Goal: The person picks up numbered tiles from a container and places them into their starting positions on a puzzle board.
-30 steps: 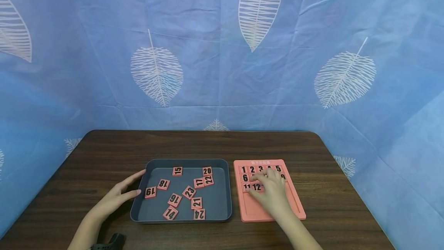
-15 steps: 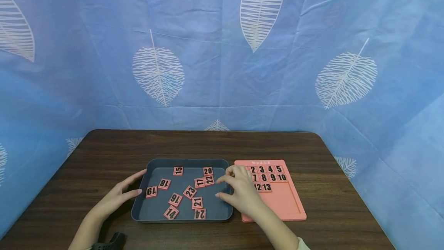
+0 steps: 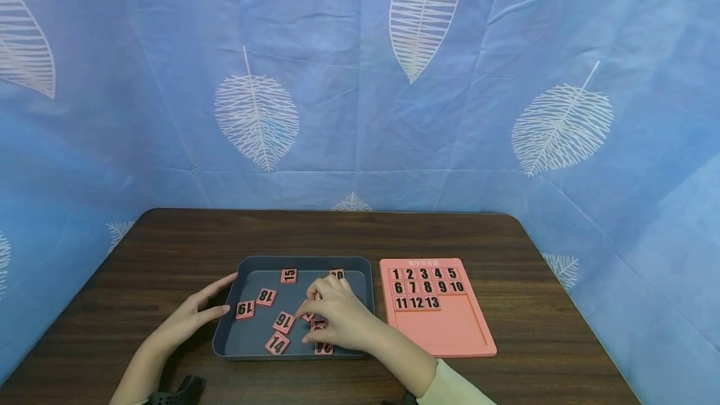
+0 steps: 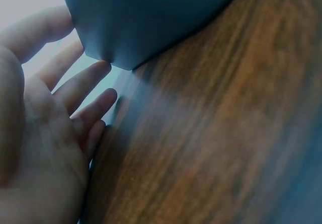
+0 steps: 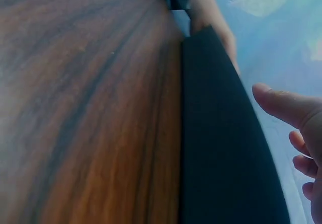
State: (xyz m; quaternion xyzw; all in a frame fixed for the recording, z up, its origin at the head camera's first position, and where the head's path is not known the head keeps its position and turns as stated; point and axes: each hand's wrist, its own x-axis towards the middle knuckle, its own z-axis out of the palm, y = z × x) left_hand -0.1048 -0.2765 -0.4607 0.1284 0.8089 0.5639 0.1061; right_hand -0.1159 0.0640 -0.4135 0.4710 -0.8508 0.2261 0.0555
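My left hand (image 3: pixel 188 324) rests against the left rim of a dark grey tray (image 3: pixel 225 350), fingers straight and thumb apart; the left wrist view shows its fingertips touching the tray's outer wall (image 4: pixel 151 22). Over the tray's right half hovers my right hand (image 3: pixel 343 317), thumb and fingers apart with nothing visible between them. Pink number tiles lie scattered in the tray, among them 14 (image 3: pixel 277 343), 16 (image 3: pixel 284 322), 15 (image 3: pixel 289 275), 18 (image 3: pixel 266 296) and 19 (image 3: pixel 245 309). The right hand partly covers others, including 20 (image 3: pixel 336 273) and 24 (image 3: pixel 323 349).
Right of the tray lies a pink number board (image 3: pixel 455 333), tiles 1 to 13 set in order in its upper rows. Both stand on a dark wooden table (image 3: pixel 540 342). A blue leaf-patterned cloth (image 3: pixel 337 111) hangs behind it.
My right hand has moved left from the board, across the tray's right rim, to above the tiles. Tile 13 now shows on the board. The left hand stays at the rim.
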